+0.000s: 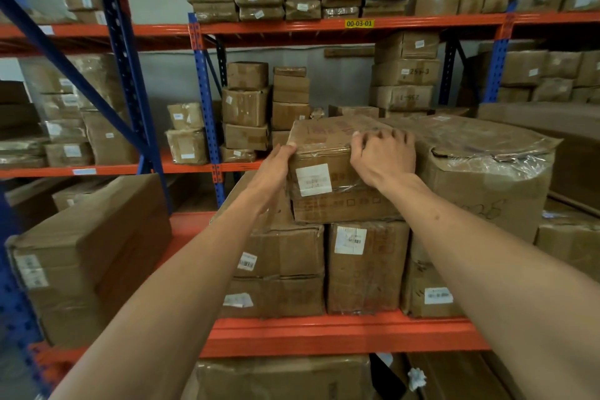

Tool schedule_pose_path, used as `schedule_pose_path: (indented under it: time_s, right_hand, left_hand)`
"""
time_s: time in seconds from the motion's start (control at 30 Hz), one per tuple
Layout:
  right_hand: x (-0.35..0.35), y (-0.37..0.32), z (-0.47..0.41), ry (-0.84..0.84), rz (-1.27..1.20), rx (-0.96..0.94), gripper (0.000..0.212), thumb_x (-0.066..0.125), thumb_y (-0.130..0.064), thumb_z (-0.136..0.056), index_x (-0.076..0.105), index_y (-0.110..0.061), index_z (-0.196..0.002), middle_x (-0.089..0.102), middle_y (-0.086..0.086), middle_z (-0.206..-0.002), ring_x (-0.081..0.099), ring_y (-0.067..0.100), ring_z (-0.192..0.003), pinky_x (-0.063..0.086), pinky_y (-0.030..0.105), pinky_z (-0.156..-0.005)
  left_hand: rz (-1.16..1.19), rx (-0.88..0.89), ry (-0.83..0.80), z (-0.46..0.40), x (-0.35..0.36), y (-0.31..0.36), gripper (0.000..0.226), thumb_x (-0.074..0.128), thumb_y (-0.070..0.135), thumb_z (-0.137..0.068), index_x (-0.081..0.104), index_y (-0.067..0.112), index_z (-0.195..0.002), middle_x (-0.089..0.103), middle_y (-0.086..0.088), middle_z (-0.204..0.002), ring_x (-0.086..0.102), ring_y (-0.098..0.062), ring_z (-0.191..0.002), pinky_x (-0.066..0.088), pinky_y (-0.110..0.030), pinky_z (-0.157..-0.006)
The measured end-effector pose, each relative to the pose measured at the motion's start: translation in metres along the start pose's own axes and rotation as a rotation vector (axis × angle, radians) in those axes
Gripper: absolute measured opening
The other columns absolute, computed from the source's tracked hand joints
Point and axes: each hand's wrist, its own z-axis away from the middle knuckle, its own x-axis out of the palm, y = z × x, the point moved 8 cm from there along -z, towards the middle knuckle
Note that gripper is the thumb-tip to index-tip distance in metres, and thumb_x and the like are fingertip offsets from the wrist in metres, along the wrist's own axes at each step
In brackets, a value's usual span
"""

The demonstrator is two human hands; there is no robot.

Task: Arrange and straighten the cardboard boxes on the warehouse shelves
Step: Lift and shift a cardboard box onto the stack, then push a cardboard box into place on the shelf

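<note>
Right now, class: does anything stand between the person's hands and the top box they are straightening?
Nothing visible does. The left hand already touches the left corner of the top box, and the right hand rests over its upper right edge, beside the plastic-wrapped box.

Two hands show, the left hand (274, 166) and the right hand (383, 156), both on one top box (328, 169). Three boxes (367, 266) stand directly beneath along the front shelf beam (324, 331). One yellow tag (359, 23) marks a rear beam. The boxes farther back are too many and too blurred to count.
</note>
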Motion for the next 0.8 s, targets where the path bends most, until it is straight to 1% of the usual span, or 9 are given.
schedule_pose_path:
  time_s: [0.1, 0.2, 0.3, 0.37, 0.47, 0.57, 0.67, 0.73, 0.8]
  right_hand:
    - [-0.005, -0.014, 0.002, 0.023, -0.074, -0.01, 0.068, 0.016, -0.049, -0.097, 0.059, -0.011, -0.133, 0.05, 0.022, -0.142, 0.039, 0.039, -0.135, 0.022, 0.055, -0.113]
    - [-0.012, -0.055, 0.007, 0.08, -0.122, -0.137, 0.061, 0.025, -0.05, -0.096, 0.053, -0.015, -0.137, 0.045, 0.022, -0.146, 0.034, 0.038, -0.138, 0.018, 0.054, -0.117]
    - [-0.019, -0.121, 0.015, 0.149, -0.18, -0.306, 0.056, 0.033, -0.048, -0.095, 0.055, -0.014, -0.133, 0.049, 0.02, -0.142, 0.038, 0.035, -0.135, 0.02, 0.052, -0.117]
    - [-0.019, -0.173, 0.022, 0.149, -0.234, -0.408, 0.053, 0.038, -0.047, -0.094, 0.056, -0.015, -0.132, 0.05, 0.018, -0.141, 0.038, 0.034, -0.135, 0.019, 0.051, -0.117]
    - [-0.009, -0.257, 0.043, 0.098, -0.267, -0.563, 0.054, 0.044, -0.047, -0.09, 0.057, -0.017, -0.134, 0.051, 0.015, -0.14, 0.04, 0.032, -0.133, 0.021, 0.048, -0.115]
    - [0.017, -0.342, 0.075, -0.045, -0.257, -0.7, 0.061, 0.049, -0.048, -0.087, 0.05, -0.019, -0.14, 0.045, 0.014, -0.146, 0.037, 0.032, -0.135, 0.023, 0.045, -0.114]
    - [0.051, -0.427, 0.115, -0.228, -0.21, -0.864, 0.069, 0.06, -0.043, -0.083, 0.041, -0.021, -0.146, 0.035, 0.014, -0.152, 0.029, 0.033, -0.14, 0.021, 0.046, -0.115]
    - [0.072, -0.474, 0.139, -0.358, -0.168, -0.932, 0.079, 0.067, -0.038, -0.082, 0.033, -0.022, -0.151, 0.025, 0.014, -0.158, 0.021, 0.031, -0.145, 0.019, 0.048, -0.118]
    - [0.085, -0.507, 0.156, -0.447, -0.17, -0.941, 0.092, 0.072, -0.03, -0.078, 0.023, -0.023, -0.155, 0.015, 0.013, -0.162, 0.015, 0.031, -0.147, 0.017, 0.049, -0.119]
  left_hand:
    - [-0.052, 0.102, 0.222, 0.012, -0.054, -0.006, 0.068, 0.044, 0.067, -0.093, 0.048, 0.025, -0.146, 0.056, 0.004, -0.141, 0.047, -0.024, -0.136, 0.039, -0.039, -0.102]
    - [-0.209, 0.248, 0.513, 0.037, -0.127, -0.012, 0.058, 0.053, 0.049, -0.098, 0.046, 0.018, -0.146, 0.059, -0.006, -0.138, 0.054, -0.027, -0.127, 0.046, -0.037, -0.095]
    - [-0.52, 0.257, 0.847, 0.07, -0.205, -0.022, 0.067, 0.061, 0.041, -0.092, 0.04, 0.006, -0.145, 0.051, -0.021, -0.141, 0.044, -0.038, -0.133, 0.037, -0.052, -0.11]
    - [-0.571, 0.156, 0.954, 0.089, -0.255, -0.041, 0.086, 0.067, 0.045, -0.085, 0.031, 0.003, -0.15, 0.04, -0.026, -0.147, 0.033, -0.042, -0.139, 0.026, -0.057, -0.117]
    - [-0.54, -0.022, 0.936, 0.112, -0.32, -0.085, 0.109, 0.078, 0.048, -0.077, 0.016, 0.005, -0.155, 0.024, -0.025, -0.156, 0.019, -0.044, -0.145, 0.019, -0.059, -0.12]
    - [-0.542, -0.177, 0.927, 0.137, -0.368, -0.134, 0.128, 0.086, 0.052, -0.07, 0.004, 0.006, -0.157, 0.013, -0.024, -0.159, 0.009, -0.043, -0.148, 0.014, -0.057, -0.122]
    - [-0.416, -0.31, 0.805, 0.145, -0.391, -0.182, 0.147, 0.089, 0.06, -0.062, -0.01, 0.01, -0.158, -0.001, -0.021, -0.164, 0.009, -0.044, -0.149, 0.022, -0.06, -0.119]
    - [-0.394, -0.293, 0.704, 0.142, -0.392, -0.2, 0.153, 0.092, 0.058, -0.059, -0.015, 0.012, -0.158, 0.0, -0.024, -0.163, 0.013, -0.045, -0.149, 0.024, -0.061, -0.118]
    - [-0.433, -0.194, 0.67, 0.136, -0.389, -0.206, 0.15, 0.095, 0.05, -0.057, -0.01, 0.011, -0.157, 0.015, -0.027, -0.158, 0.022, -0.047, -0.144, 0.026, -0.061, -0.117]
